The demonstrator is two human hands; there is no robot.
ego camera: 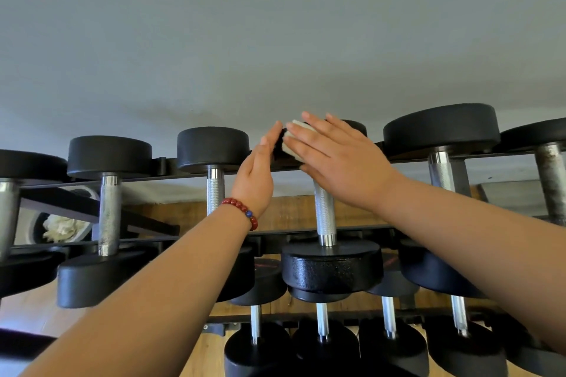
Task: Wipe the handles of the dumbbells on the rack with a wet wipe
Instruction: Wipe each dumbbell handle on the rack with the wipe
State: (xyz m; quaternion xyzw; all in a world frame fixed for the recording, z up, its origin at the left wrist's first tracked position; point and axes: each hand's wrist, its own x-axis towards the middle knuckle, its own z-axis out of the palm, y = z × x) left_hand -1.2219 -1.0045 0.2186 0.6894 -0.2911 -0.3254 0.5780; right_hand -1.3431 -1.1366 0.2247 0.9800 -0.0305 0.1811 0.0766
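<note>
R hand (343,156), fingers straight, flat on wet wipe (288,148) at far dumbbell head (356,127); L hand (255,174) open alongside.

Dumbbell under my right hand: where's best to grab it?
Likely its knurled handle, from above with fingers wrapped around: that bare stretch spans the gap between the rack rails, while the black heads are too wide to grip.

We see black dumbbell heads (332,266), silver cross-hatched handles (324,211), a white wipe (288,148), a red beaded bracelet (242,208) and a grey wall (275,24).
</note>
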